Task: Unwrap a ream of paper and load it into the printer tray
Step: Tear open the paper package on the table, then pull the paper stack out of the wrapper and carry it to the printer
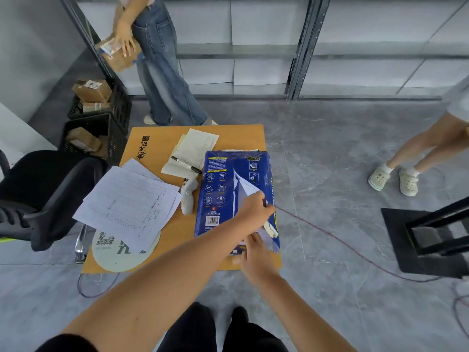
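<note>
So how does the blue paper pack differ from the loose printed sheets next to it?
The blue ream is one thick block in a glossy wrapper, torn open along the middle; the printed sheets are thin, bare and fanned out.

Both hands work on the ream: the left hand pulls up a white flap, and the right hand rests at its near end. Nobody touches the sheets.

The sheets hang over the wooden table edge; the ream lies flat.

Both rest on that table.

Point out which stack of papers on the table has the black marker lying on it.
The far stack, beside the blue ream, carries the marker. The gridded sheets near the chair have nothing on top.
</note>
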Demonstrator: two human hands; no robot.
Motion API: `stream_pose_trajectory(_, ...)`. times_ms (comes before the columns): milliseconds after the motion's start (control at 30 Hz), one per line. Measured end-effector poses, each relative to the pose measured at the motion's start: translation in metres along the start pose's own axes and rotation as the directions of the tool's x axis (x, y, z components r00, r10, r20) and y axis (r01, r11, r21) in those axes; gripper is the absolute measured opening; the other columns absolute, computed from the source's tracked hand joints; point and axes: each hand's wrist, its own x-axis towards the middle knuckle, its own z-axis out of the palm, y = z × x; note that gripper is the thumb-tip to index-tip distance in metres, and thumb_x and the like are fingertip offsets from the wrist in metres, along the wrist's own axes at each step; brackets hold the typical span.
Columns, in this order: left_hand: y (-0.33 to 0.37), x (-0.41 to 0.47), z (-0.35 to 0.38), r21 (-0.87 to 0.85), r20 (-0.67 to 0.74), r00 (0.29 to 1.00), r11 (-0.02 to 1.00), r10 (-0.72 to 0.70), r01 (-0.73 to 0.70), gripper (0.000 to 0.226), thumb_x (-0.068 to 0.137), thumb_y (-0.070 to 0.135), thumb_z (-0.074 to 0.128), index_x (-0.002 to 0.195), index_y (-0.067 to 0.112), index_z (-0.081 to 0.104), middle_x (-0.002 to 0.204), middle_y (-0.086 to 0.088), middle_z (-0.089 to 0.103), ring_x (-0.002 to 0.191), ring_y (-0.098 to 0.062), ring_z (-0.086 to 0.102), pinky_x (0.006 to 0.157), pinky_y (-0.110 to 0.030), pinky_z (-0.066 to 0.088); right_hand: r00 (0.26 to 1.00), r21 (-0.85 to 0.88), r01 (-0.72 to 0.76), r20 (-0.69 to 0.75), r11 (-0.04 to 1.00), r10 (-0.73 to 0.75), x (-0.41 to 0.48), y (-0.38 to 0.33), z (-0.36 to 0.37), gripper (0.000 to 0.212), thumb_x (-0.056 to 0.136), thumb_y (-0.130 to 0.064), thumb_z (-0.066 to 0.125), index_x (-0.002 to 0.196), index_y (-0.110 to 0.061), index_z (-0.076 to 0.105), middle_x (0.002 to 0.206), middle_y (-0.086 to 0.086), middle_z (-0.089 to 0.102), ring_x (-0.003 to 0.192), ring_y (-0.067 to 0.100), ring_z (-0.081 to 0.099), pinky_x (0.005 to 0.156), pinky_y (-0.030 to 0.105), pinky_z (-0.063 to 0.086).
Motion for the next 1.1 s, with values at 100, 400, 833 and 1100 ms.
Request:
stream_pose_trajectory(100, 0.013, 0.004, 0.005, 0.062, -0.012, 0.999, 0.997, 0.052, -0.051, 0.017, 0.095, 0.021, 0.052, 0.081, 0.011, 0.05, 0.073, -0.003, 0.053, 0.068, -0.019, 0.048, 0.057, -0.028, 0.037, 0.986, -0.105, -0.169, -0.006, 0.98, 0.169, 0.009, 0.001, -0.006, 0.063, 0.094, -0.011, 0.045, 0.152, -0.011, 0.022, 0.156, 0.003, 0.028, 0.142, 0.021, 0.028, 0.112, 0.028, 0.028)
stream_pose_trajectory(400, -0.055, -0.039, -0.014, 0.523, 0.248, 0.88, 0.709, 0.405, -0.474, 0.042, 0.103, 0.04, 0.025, 0.107, 0.01, 0.054, 0.098, -0.01, 0.061, 0.086, -0.033, 0.064, 0.07, -0.041, 0.046, 0.898, -0.185, -0.438, -0.06, 0.88, 0.435, 0.013, 0.003, -0.008, 0.05, 0.095, -0.013, 0.046, 0.143, -0.008, 0.036, 0.144, 0.013, 0.041, 0.133, 0.026, 0.041, 0.098, 0.036, 0.047)
stream_pose_trajectory(833, -0.103, -0.042, -0.083, 0.919, 0.353, 0.85, 0.027, 0.39, -0.393, 0.043, 0.094, 0.043, 0.045, 0.099, 0.012, 0.075, 0.097, -0.008, 0.074, 0.099, -0.026, 0.059, 0.096, -0.041, 0.039, 0.805, 0.248, -0.547, -0.109, 0.8, 0.584, 0.024, 0.018, -0.031, 0.011, 0.085, -0.007, 0.044, 0.09, -0.001, 0.052, 0.087, 0.013, 0.057, 0.07, 0.029, 0.051, 0.048, 0.025, 0.034)
stream_pose_trajectory(1100, -0.141, -0.053, -0.082, 0.867, 0.071, 0.978, 0.472, 0.196, -0.158, 0.031, 0.095, 0.034, 0.052, 0.12, 0.019, 0.062, 0.116, -0.001, 0.069, 0.107, -0.022, 0.064, 0.091, -0.034, 0.051, 0.77, 0.327, -0.518, -0.222, 0.79, 0.597, 0.025, 0.029, -0.036, 0.031, 0.087, -0.004, 0.044, 0.058, -0.012, 0.04, 0.057, 0.002, 0.042, 0.05, 0.016, 0.035, 0.043, 0.026, 0.022)
